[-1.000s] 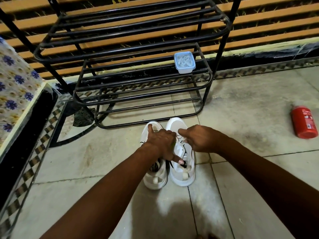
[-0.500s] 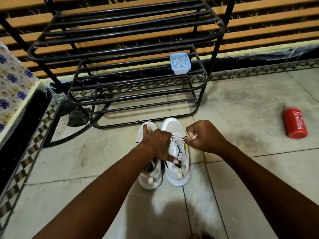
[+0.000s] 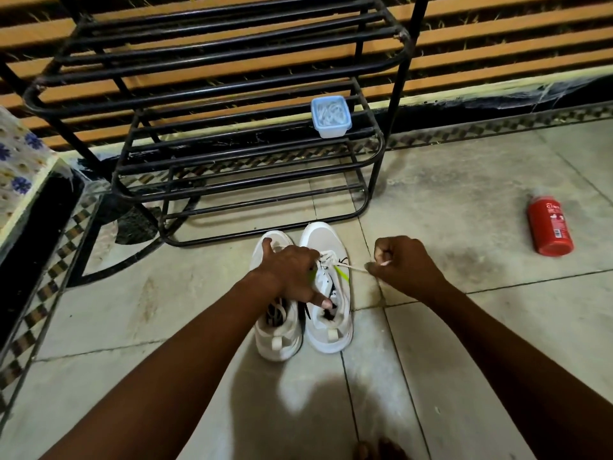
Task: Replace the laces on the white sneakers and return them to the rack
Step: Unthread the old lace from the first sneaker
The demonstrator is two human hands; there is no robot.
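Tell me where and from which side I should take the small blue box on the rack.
Grip the box by its left and right walls, under the lid, coming from the front. It sits upright at the right end of a rack shelf, and the bars of the shelf above it probably block a reach from overhead.
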